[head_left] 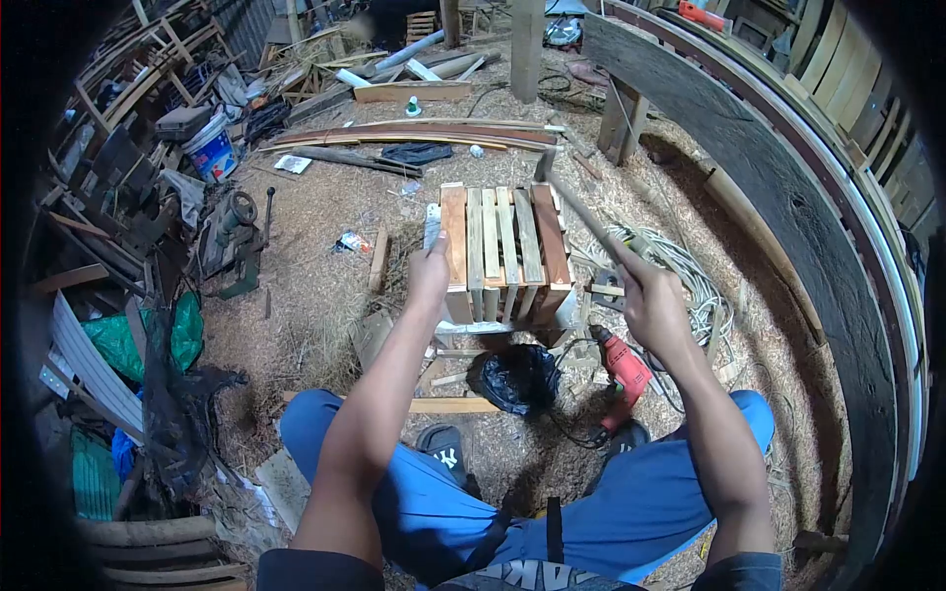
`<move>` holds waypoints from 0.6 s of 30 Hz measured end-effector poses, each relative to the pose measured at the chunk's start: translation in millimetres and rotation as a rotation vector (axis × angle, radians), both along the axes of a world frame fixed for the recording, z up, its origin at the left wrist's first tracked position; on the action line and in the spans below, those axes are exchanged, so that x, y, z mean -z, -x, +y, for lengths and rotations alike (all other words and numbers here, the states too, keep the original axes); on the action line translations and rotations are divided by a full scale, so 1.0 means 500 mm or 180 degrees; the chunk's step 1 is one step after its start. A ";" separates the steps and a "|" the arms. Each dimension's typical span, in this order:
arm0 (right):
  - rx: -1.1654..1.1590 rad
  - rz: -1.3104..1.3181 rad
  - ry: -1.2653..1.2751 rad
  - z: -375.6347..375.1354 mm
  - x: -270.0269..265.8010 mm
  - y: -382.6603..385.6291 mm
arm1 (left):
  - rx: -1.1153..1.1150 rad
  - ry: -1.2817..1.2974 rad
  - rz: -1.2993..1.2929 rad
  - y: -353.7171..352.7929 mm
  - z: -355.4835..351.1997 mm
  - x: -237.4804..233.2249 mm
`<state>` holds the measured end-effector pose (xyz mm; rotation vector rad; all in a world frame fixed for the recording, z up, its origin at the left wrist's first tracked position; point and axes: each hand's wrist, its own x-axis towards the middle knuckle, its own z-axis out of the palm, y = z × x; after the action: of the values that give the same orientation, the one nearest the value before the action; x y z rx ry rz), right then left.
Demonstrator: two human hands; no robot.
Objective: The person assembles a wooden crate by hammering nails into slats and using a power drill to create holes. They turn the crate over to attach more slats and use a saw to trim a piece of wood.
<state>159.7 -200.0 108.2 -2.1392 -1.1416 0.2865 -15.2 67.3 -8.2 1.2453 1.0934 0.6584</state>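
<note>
A slatted wooden crate [501,251] stands on the ground before me, with pale slats between darker reddish boards on top. At its left edge is my left hand [428,274], closed against the outer board with the thumb pointing up; the fingertips are hidden. My right hand [653,300] is wrapped round the handle of a hammer [589,219], to the right of the crate. The hammer's head is raised near the crate's far right corner, apart from the boards as far as I can tell.
A red power drill [623,376] lies near my right foot, beside a black plastic bag [520,379]. Coiled pale cable [690,281] lies at the right. A heavy dark plank [759,187] curves along the right side. A bench vise [236,222] and a paint bucket [211,148] stand at the left.
</note>
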 end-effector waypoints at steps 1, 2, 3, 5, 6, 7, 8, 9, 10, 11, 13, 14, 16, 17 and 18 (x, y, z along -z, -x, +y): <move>-0.0083 -0.0203 -0.0616 -0.002 0.029 -0.008 | -0.0004 0.0019 0.0016 0.003 -0.002 0.004; -0.0084 -0.0196 -0.0601 -0.007 0.034 -0.011 | 0.0015 0.0104 -0.0099 0.002 0.000 0.004; -0.0173 -0.0468 -0.0278 -0.010 0.035 -0.015 | 0.0036 0.0180 -0.0226 0.001 0.000 0.003; -0.0217 -0.0577 0.0206 -0.014 0.052 -0.032 | 0.0153 0.0331 -0.0432 0.003 0.004 -0.007; -0.0195 -0.0582 0.0176 -0.018 0.052 -0.033 | 0.0289 0.0472 -0.0613 0.005 0.014 -0.013; -0.0058 -0.0317 0.0051 -0.021 0.052 -0.032 | 0.0539 0.0640 -0.0740 0.005 0.035 -0.010; 0.0068 -0.0040 -0.0066 -0.023 0.056 -0.029 | 0.0547 0.0613 -0.0727 0.001 0.044 -0.007; 0.0165 0.0083 -0.0478 -0.020 0.071 -0.025 | 0.0501 0.0780 -0.0800 0.000 0.050 -0.002; 0.0168 0.0093 -0.0490 -0.016 0.079 -0.025 | 0.0454 0.0951 -0.0878 -0.003 0.053 0.001; 0.0388 0.0091 -0.0491 -0.011 0.084 -0.027 | 0.0458 0.0939 -0.0874 -0.011 0.063 0.019; 0.0693 0.0166 -0.0518 0.003 0.107 -0.041 | 0.0414 0.0548 -0.0956 -0.026 0.083 0.057; 0.0695 0.0162 -0.0534 0.012 0.119 -0.048 | 0.0420 0.0533 -0.0960 -0.028 0.082 0.057; 0.0797 -0.0052 -0.0535 0.032 0.147 -0.064 | 0.0254 0.0906 -0.1167 -0.029 0.051 0.013; 0.0889 0.0106 -0.0464 0.046 0.186 -0.082 | 0.0274 0.0873 -0.1175 -0.031 0.050 0.009; 0.0941 0.0198 -0.0437 0.056 0.212 -0.085 | 0.0128 0.0839 -0.1358 -0.031 0.058 0.020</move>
<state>202.4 -171.8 2.4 -2.1252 -0.7728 0.1345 0.3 96.3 -18.3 0.8479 0.7680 0.6859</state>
